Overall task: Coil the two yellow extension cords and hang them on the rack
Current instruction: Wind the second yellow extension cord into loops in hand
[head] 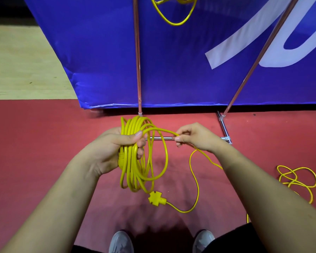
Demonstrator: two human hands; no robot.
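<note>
Red floor (44, 143) under loose yellow cord (297, 179), rack base bar (224, 127), 2 shoes (121, 241).

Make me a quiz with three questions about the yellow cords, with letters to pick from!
1. Where does the socket end of the cord being coiled sit?
A. On the red floor
B. In the right hand
C. On top of the blue banner

2. How many grey shoes can you see?
A. One
B. Two
C. Four

3. What is the left hand doing?
A. Resting open on the floor
B. Gripping a bundle of loops
C. Holding a metal pole

Answers:
1. A: the socket end lies on the red floor, below the coil.
2. B: one shoe and another shoe show at the bottom edge.
3. B: the left hand is closed round the coil, while the right hand pinches a single strand.
</note>
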